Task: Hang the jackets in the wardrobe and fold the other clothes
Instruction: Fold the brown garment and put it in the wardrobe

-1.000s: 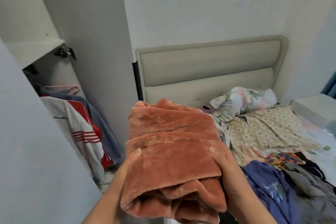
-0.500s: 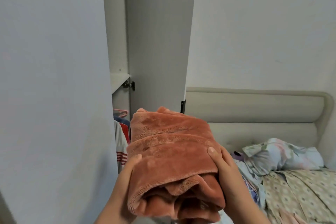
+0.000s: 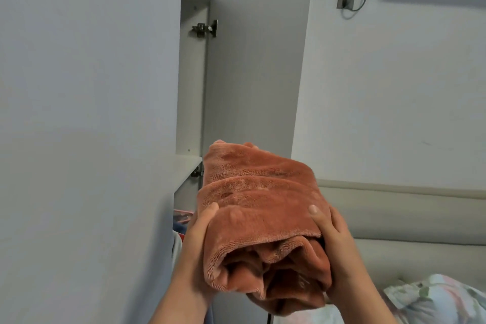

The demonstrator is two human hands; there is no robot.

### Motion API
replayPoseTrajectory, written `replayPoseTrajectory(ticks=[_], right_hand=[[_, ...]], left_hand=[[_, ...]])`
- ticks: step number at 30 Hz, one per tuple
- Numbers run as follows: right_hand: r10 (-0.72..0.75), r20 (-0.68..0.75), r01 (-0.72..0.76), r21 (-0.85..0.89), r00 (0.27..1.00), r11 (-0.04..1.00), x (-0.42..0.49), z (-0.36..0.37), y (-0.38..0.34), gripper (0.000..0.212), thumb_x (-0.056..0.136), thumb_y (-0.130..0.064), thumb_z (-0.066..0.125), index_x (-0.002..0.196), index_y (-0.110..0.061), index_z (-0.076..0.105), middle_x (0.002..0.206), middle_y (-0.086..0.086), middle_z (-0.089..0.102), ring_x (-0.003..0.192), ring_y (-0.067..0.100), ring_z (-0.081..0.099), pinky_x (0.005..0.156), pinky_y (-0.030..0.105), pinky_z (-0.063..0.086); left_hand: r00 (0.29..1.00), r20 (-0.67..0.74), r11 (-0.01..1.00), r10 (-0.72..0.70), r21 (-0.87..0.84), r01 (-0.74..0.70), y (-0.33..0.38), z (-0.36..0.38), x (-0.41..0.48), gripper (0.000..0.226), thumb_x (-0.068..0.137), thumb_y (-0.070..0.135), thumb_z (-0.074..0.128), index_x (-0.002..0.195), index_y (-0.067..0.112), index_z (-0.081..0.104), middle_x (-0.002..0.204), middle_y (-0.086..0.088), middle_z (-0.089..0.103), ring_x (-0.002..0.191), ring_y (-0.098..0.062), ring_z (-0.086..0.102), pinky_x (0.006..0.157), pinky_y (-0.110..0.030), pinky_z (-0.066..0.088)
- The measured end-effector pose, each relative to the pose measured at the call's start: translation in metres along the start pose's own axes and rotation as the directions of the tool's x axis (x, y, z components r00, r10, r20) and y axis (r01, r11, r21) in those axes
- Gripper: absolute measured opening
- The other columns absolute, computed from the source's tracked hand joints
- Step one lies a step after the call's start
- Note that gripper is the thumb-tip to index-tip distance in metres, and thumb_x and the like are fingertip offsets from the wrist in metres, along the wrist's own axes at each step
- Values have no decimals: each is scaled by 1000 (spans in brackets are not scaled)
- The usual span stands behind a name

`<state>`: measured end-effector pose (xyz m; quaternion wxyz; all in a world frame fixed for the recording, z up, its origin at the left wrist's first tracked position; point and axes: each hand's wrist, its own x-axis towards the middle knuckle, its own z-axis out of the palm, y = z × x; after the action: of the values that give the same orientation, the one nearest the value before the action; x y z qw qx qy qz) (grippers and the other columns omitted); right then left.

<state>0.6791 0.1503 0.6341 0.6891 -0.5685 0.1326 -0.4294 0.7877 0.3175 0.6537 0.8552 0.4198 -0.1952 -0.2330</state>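
Head view: person holds folded rust fleece bundle (image 3: 260, 208) up before open wardrobe (image 3: 192, 87), just right of its shelf (image 3: 188, 162).
Left hand (image 3: 200, 237): clamped on bundle's left side, thumb on top.
Right hand (image 3: 335, 242): clamped on right side, thumb on top.
Risk: loose inner layers at near end could sag & unroll if grip eases; bundle may snag door (image 3: 252, 73) or shelf edge.
Text/brands: none legible; faint mark under fleece, unreadable.

Floral pillow (image 3: 434, 294) on bed (image 3: 410, 258)
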Motion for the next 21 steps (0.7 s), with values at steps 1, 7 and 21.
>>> replayPoseTrajectory(ticks=[1,7,21], right_hand=[[-7,9,7,-1,1000,1000,13,2,5,63,61,-48,77,118,-25,65,109,3,75,99,22,73,82,40,55],[-31,28,33,-49,999,998,104,23,34,74,53,-54,80,119,-26,63,110,0,75,100,18,72,91,44,55],[-56,148,62,-37,987,997,280,97,102,73,43,-73,71,107,-40,59,99,-19,72,87,0,69,83,37,53]], left_hand=[[998,58,996,-40,-74,44,-2,-1,6,38,101,27,48,120,-3,61,76,-27,57,50,-7,67,45,-15,49],[998,55,999,-6,37,4,-9,-9,78,66,71,23,86,122,-8,59,102,-34,66,73,-20,74,56,-25,57],[845,-409,935,345,234,-268,-3,-19,250,61,82,4,72,138,12,49,115,-10,62,114,-35,59,94,-33,45]])
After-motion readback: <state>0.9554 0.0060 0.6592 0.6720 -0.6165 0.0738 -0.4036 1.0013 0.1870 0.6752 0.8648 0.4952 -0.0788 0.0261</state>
